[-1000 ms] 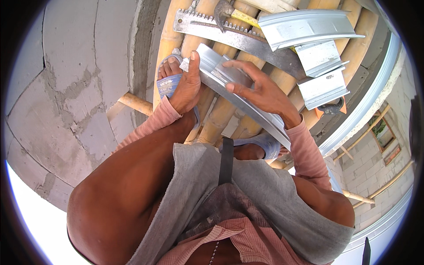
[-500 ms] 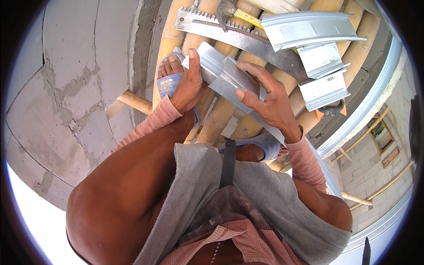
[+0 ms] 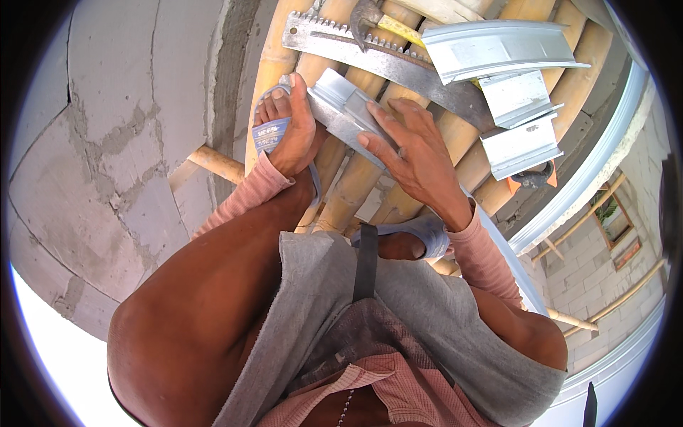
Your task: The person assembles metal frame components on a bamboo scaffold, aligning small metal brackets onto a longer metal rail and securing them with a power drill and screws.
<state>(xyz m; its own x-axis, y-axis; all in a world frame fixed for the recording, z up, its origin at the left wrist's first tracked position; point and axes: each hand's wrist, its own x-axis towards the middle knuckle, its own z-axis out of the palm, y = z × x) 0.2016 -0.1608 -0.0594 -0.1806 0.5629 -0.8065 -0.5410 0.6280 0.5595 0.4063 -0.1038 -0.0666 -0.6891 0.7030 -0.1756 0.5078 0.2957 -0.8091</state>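
Metal channel [image 3: 331, 84] slants across the upper centre of the frame, between both hands. The left hand [image 3: 299, 135] stands at its left end, thumb upright, apparently as a support; its fingers are hidden, so whether it grips cannot be told. The right hand [image 3: 423, 155] grips it, thumb against the near wall, fingers over the top, likely for steadiness. Toothed blade [image 3: 398, 70] and hammer [image 3: 395, 30] lie just beyond, seemingly for easy reach.

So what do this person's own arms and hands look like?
The left hand and right hand are bare, without gloves. The left sleeve and right sleeve are long, pink and creased crosswise. I see no cables on either.
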